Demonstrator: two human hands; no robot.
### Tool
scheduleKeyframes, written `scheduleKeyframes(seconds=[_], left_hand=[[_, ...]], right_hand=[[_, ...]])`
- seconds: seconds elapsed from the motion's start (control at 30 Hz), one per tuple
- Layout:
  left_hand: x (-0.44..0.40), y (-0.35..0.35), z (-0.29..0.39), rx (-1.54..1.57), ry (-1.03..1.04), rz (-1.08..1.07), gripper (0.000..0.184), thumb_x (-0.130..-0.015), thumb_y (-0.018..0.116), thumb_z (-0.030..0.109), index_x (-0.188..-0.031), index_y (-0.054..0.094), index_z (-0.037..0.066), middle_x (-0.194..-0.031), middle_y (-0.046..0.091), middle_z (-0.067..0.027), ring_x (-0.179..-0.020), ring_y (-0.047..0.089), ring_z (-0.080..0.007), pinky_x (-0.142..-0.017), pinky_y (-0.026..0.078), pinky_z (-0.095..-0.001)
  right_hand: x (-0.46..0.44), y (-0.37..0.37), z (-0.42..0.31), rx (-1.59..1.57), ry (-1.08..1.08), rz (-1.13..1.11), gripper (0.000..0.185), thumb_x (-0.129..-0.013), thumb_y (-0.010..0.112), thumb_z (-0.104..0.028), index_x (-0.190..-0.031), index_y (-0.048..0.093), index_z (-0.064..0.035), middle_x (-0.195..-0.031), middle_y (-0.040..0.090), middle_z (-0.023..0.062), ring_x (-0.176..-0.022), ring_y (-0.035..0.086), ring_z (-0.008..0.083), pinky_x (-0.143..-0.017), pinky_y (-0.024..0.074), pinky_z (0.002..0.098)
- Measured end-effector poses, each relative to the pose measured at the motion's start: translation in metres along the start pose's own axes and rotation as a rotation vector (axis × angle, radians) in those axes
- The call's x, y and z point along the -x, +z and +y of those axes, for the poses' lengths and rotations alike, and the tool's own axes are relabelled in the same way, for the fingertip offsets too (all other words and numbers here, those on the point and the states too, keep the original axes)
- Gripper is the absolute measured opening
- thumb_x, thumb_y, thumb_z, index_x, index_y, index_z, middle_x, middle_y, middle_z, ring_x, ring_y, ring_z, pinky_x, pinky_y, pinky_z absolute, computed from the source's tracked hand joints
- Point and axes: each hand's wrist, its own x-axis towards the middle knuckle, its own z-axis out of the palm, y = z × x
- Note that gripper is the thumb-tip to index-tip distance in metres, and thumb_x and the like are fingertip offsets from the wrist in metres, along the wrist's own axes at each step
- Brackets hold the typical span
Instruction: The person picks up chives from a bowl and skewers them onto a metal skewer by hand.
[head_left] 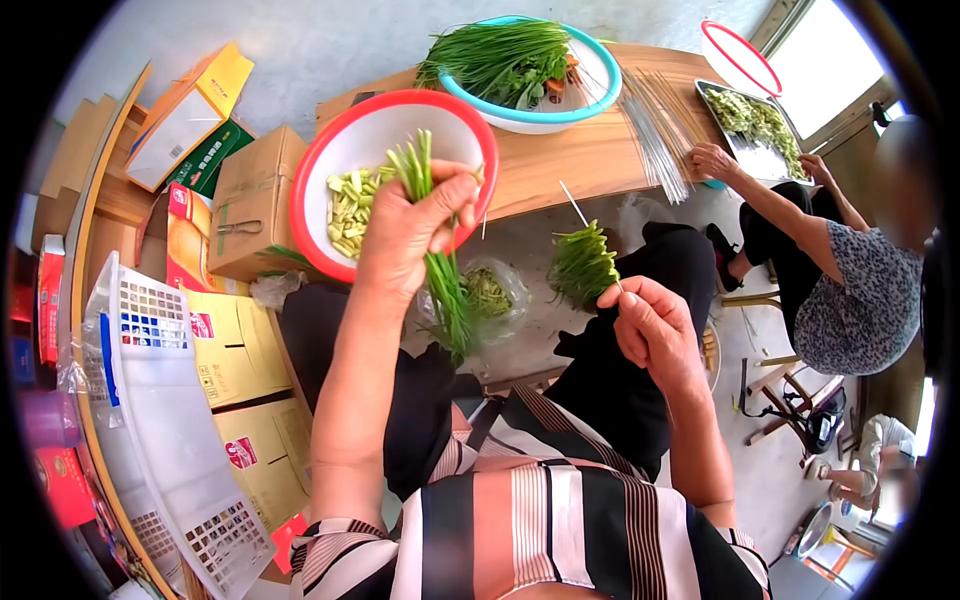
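Observation:
A bundle of green chives point(447, 300) is gripped in my left hand point(418, 218), its pale cut ends up and its green leaves hanging down. This hand is over the near rim of a red-rimmed white basin point(310, 215). Cut pale-green stem pieces point(350, 205) lie in the basin. To the right, my right hand point(655, 325) pinches the end of a skewer point(574, 204). Threaded chives point(583, 265) are packed along the skewer's middle, and its far tip sticks out bare.
On the wooden table point(540, 170) stand a blue-rimmed basin point(607, 95) of chives, loose skewers point(655, 140) and a metal tray point(752, 160). A plastic bag point(490, 300) sits between my legs. Boxes point(250, 200) and a white basket point(170, 400) stand left; a co-worker point(860, 290) sits right.

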Motion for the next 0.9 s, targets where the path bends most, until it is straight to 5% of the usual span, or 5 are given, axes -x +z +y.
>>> scheduleKeyframes(seconds=[0.27, 0.9], left_hand=[[0.007, 0.002, -0.05, 0.137, -0.242, -0.03, 0.018, -0.085, 0.069, 0.013, -0.099, 0.063, 0.002, -0.079, 0.063, -0.0023, -0.064, 0.06, -0.0078, -0.041, 0.034, -0.0157], [0.014, -0.01, -0.042, 0.247, -0.246, 0.006, 0.017, -0.084, 0.068, 0.011, -0.097, 0.063, 0.0, -0.085, 0.063, -0.0043, -0.066, 0.056, -0.0068, -0.043, 0.033, -0.015]], right_hand=[[0.012, 0.027, 0.003, 0.131, 0.062, -0.051, 0.024, -0.1, 0.048, -0.018, -0.103, 0.062, 0.0005, -0.054, 0.038, -0.0083, -0.046, 0.031, 0.0, -0.042, 0.0225, 0.0175], [0.004, 0.042, 0.007, 0.159, 0.119, -0.089, 0.024, -0.1, 0.048, -0.019, -0.105, 0.062, 0.0004, -0.057, 0.037, -0.009, -0.049, 0.031, -0.0002, -0.044, 0.0223, 0.0177]])
